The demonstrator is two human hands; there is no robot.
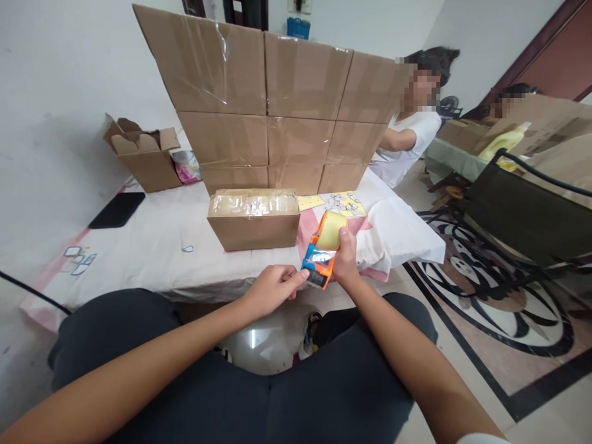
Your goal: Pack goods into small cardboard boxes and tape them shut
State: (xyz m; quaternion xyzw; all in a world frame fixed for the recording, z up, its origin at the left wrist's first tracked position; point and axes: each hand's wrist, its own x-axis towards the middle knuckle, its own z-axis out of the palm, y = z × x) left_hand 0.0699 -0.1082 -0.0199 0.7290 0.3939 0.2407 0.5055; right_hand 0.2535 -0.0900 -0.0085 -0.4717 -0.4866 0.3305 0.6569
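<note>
One orange-and-blue plastic tape dispenser (319, 255) bearing a thick, yellowish cylindrical tape roll (332, 230) is held near the front edge of the cloth, grasped by the right hand (346, 258), thumb against the roll. The left hand (274, 288) has curled fingers, its thumb at the dispenser's dark lower end; whether it pinches anything, I cannot tell. Just beyond, a brown oblong cardboard box (254, 232), glossily taped on top, sits on a wrinkled, pale printed cloth (152, 246). Behind rise three rows of flat-faced brown cartons (300, 140).

Soft indoor light, glare on clear tape (254, 204), bright streak on floor (253, 338), wide-angle stretch at edges
</note>
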